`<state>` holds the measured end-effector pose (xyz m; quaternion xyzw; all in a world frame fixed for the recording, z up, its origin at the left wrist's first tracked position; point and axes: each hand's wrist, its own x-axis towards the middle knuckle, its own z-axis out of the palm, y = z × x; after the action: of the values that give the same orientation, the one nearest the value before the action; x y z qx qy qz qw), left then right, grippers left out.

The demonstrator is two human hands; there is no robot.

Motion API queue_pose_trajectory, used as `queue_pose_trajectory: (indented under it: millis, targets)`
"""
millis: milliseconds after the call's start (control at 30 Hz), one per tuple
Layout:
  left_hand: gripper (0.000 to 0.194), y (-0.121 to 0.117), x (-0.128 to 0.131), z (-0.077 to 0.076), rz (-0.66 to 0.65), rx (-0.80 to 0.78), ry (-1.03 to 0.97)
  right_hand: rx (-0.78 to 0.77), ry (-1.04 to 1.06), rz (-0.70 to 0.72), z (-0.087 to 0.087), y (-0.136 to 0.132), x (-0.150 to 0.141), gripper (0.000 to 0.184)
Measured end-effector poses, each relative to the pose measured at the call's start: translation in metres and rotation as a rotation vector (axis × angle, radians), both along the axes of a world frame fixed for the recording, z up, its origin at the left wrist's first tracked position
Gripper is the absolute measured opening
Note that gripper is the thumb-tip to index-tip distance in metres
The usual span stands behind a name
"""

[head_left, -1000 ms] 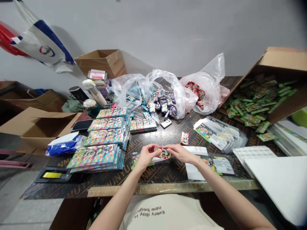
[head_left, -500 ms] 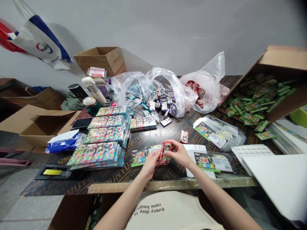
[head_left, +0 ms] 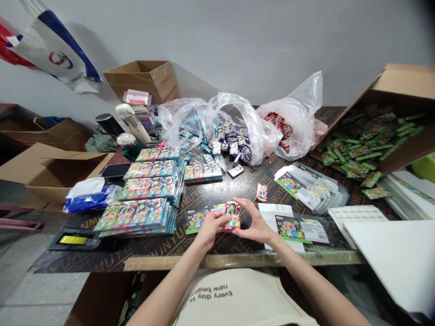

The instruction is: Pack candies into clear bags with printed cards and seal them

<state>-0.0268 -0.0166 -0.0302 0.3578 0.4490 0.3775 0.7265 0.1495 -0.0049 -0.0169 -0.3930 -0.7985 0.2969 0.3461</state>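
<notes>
Red packet right in the middle of it all, up between both hands over the near part of the dark tabletop, its printed face showing! The left hand has it clamped by its left side, thumb laid across the front. In from the right comes the right hand, thumb and fingers spread apart, thumb at the packet's near end, fingertips by the far end; whether they press on it, I cannot tell.

Just beyond the left hand lies a printed card, partly covered by that hand. To the right, a white sheet with another printed card on top. A second red packet sits a little farther off, just beyond the right hand, and there's a fan of clear sleeves to its right.

Over on the left, rows of multicoloured packs lie stacked, a shorter stack just to their right. At the far side, a clear bag slumps around a heap of red packets, while on the far right green packets fill a tipped cardboard box.
</notes>
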Motion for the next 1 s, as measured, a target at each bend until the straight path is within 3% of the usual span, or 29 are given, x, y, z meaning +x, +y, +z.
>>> queue_pose_trajectory:
  millis: [67,167,233,300,433,600,700,800,900,933,1000]
  targets:
    - [0.037,0.002,-0.003,-0.004,-0.035,0.142,0.178,0.052,-0.031,-0.072,-0.002,0.002,0.003,0.069]
    - [0.044,0.008,-0.014,-0.014,-0.019,0.528,0.663,0.125,-0.133,-0.216,-0.014,0.010,0.014,0.064]
    - [0.068,0.014,-0.023,-0.022,-0.112,0.759,0.960,0.136,-0.213,-0.274,-0.026,0.016,0.024,0.065]
    - [0.093,0.018,-0.030,-0.031,-0.261,0.868,1.106,0.116,-0.265,-0.276,-0.039,0.018,0.031,0.067]
    - [0.102,0.022,-0.035,-0.041,-0.340,0.921,1.113,-0.039,-0.194,-0.155,-0.058,0.017,0.036,0.076]
    - [0.103,0.021,-0.036,-0.042,-0.369,0.965,1.061,-0.187,-0.108,0.029,-0.063,0.024,0.034,0.092]
    - [0.101,0.024,-0.038,-0.042,-0.291,0.957,1.091,-0.140,-0.173,-0.121,-0.059,0.024,0.027,0.101]
    - [0.097,0.029,-0.037,-0.044,-0.216,0.961,1.116,-0.086,-0.173,-0.240,-0.051,0.012,0.015,0.075]
    - [0.093,0.035,-0.037,-0.048,-0.190,0.985,1.159,-0.028,-0.213,-0.124,-0.046,0.003,0.009,0.056]
    - [0.093,0.037,-0.037,-0.050,-0.194,0.994,1.189,-0.018,-0.225,-0.152,-0.046,0.006,0.013,0.053]
    - [0.088,0.041,-0.036,-0.053,-0.233,0.991,1.263,-0.010,-0.219,-0.343,-0.044,0.019,0.032,0.045]
